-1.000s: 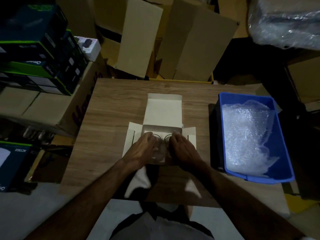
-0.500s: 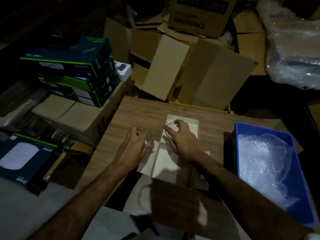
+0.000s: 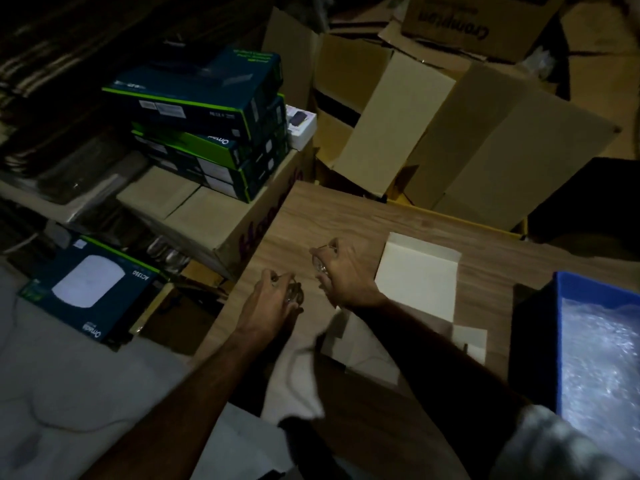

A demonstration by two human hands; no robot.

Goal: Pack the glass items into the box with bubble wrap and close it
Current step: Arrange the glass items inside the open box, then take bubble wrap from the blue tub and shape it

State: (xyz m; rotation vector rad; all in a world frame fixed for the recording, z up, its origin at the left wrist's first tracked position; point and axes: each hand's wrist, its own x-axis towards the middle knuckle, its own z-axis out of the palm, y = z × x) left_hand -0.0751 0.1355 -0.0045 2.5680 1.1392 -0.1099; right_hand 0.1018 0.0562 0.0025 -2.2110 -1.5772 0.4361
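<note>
Glass is the worry at this moment: each hand grips a small clear glass low over the wooden table (image 3: pixel 346 216), left of the frame's centre. The left hand (image 3: pixel 273 303) curls round one glass (image 3: pixel 292 294); the right hand (image 3: pixel 346 275) pinches the other glass (image 3: pixel 320 263) from above, its arm stretched across the white box (image 3: pixel 415 282). That box lies open in the middle right of the frame, its lid flap spread flat, and I see no glass in what shows of it. Bubble wrap (image 3: pixel 602 368) sits in the blue bin (image 3: pixel 533 306) at the right edge, well apart from both glasses. Being bare and close together, the two glasses could knock each other if the hands converge, I judge. Dim light and clear glass also make it hard to tell whether either base touches the wood. Most exposed is the left glass, near the table's left edge, beyond which the drop falls toward stacked cartons (image 3: pixel 207 216); set down carelessly, it could roll off. Open wood lies above the hands, toward the upper middle; the right arm must clear the box flaps when it reaches for wrap.
</note>
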